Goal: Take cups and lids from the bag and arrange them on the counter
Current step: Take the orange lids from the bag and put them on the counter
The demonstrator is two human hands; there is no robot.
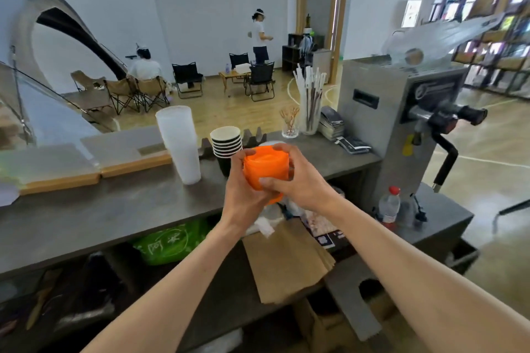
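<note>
Grey and long, the table [86, 218] runs across the view, with brown paper bags [286, 264] and a green bag [169, 241] on the shelf beneath its near edge. Above that edge both hands meet: the left hand [243, 195] and the right hand [298, 180] have their fingers [279, 147] wrapped around a stack of orange lids [265, 166], held in the air. Just behind it stands a stack of black paper cups [226, 142], and to its left a tall stack of clear plastic cups [179, 143], both upright on the table. Farther right stand a jar of straws [309, 100] and a steel sealing machine [401, 112].
</note>
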